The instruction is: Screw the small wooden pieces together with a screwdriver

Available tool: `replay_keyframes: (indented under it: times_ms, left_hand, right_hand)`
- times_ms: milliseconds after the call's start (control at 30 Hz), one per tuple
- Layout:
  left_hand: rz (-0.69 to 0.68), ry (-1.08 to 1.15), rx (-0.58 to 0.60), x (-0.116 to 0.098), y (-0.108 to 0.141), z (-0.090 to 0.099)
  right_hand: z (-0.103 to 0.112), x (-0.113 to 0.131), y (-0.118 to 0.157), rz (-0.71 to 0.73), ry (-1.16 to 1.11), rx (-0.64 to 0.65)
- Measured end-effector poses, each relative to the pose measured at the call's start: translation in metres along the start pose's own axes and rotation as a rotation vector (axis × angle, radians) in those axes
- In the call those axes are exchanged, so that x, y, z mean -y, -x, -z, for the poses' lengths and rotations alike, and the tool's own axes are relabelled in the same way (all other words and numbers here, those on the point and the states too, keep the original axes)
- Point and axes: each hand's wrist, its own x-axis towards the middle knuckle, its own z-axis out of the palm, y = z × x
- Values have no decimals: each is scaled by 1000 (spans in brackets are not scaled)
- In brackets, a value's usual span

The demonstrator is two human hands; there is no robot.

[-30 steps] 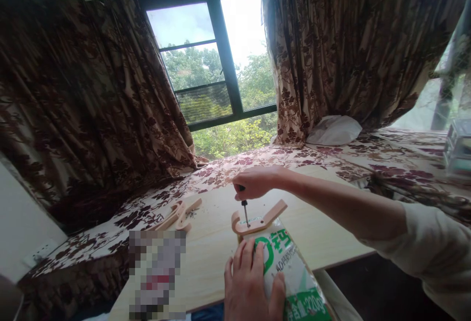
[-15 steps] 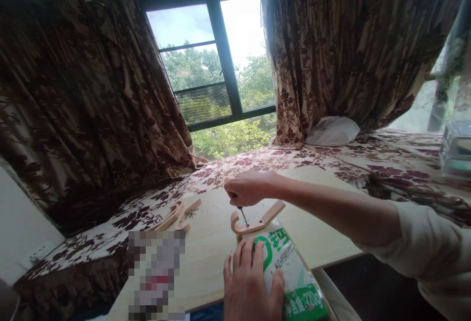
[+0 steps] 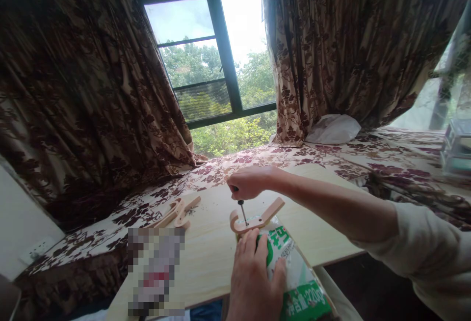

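My right hand point(image 3: 248, 182) is closed around the handle of a screwdriver point(image 3: 243, 212), whose shaft points down at a curved wooden piece point(image 3: 263, 220). The tip meets the piece near a dark hole. That piece lies at the far end of a green and white package point(image 3: 305, 299). My left hand point(image 3: 257, 267) rests on the package with its fingers spread, fingertips beside the near edge of the wooden piece. More curved wooden pieces point(image 3: 181, 213) lie on the light board to the left, with small dark screws point(image 3: 190, 210) beside them.
The light wooden board point(image 3: 206, 262) stands before a flowered bedspread point(image 3: 235, 161). A pixelated object point(image 3: 156, 272) lies at its left front. A white plastic bag point(image 3: 333, 129) is near the curtains point(image 3: 331, 56), and clear drawers point(image 3: 456, 149) are at the far right.
My left hand has shifted slightly right and forward, closer to the wooden piece. My right hand has moved slightly up, still holding the screwdriver, and its wrist has turned.
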Motion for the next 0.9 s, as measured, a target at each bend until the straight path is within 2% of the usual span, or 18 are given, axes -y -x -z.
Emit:
replay_keyframes:
  times_ms: [233, 367, 600, 800, 900]
  left_hand:
    - [-1, 14, 0, -1, 3, 2]
    - [-50, 18, -21, 3, -1, 2]
    - [-137, 29, -137, 7, -18, -4]
    - [-85, -10, -268, 16, -10, -22]
    - [6, -65, -287, 21, -4, -23]
  right_hand:
    - [-4, 10, 1, -47, 18, -61]
    - [-1, 10, 6, -23, 29, -46]
    - [2, 13, 8, -5, 83, -39]
    - [-1, 17, 7, -12, 105, -41]
    - [-2, 16, 9, -8, 106, -57]
